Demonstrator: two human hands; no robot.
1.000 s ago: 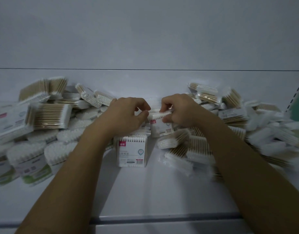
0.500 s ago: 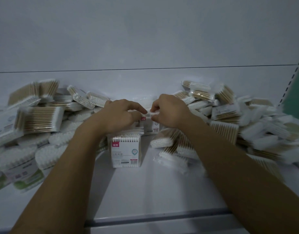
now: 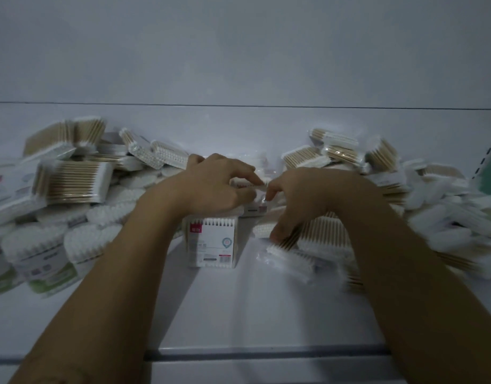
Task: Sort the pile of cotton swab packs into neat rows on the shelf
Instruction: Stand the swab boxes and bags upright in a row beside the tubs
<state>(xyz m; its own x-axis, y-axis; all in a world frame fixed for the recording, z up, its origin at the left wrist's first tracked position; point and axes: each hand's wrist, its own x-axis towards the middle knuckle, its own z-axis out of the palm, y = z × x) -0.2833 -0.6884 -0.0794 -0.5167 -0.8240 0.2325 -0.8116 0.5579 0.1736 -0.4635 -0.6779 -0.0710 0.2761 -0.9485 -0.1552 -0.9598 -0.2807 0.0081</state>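
A small cotton swab pack (image 3: 254, 209) with a red label stands just behind an upright white pack (image 3: 211, 242) at the middle of the white shelf (image 3: 238, 309). My left hand (image 3: 211, 187) pinches the small pack's top edge between finger and thumb. From the right, my right hand (image 3: 308, 198) touches that same pack with its index fingertip, while its thumb hangs lower over loose wooden-stick packs (image 3: 308, 239). Much of the small pack is hidden by my fingers.
Heaps of swab packs lie on both sides: wooden-stick packs (image 3: 72, 184) and round white tubs (image 3: 42, 250) at the left, a blurred mixed pile (image 3: 432, 206) at the right. The shelf's back wall (image 3: 238, 51) rises behind. The front rail (image 3: 252, 353) runs below.
Both hands lowered the small pack behind the upright pack. My right hand loosened, with its thumb dropping away from the pack. The view shifted slightly.
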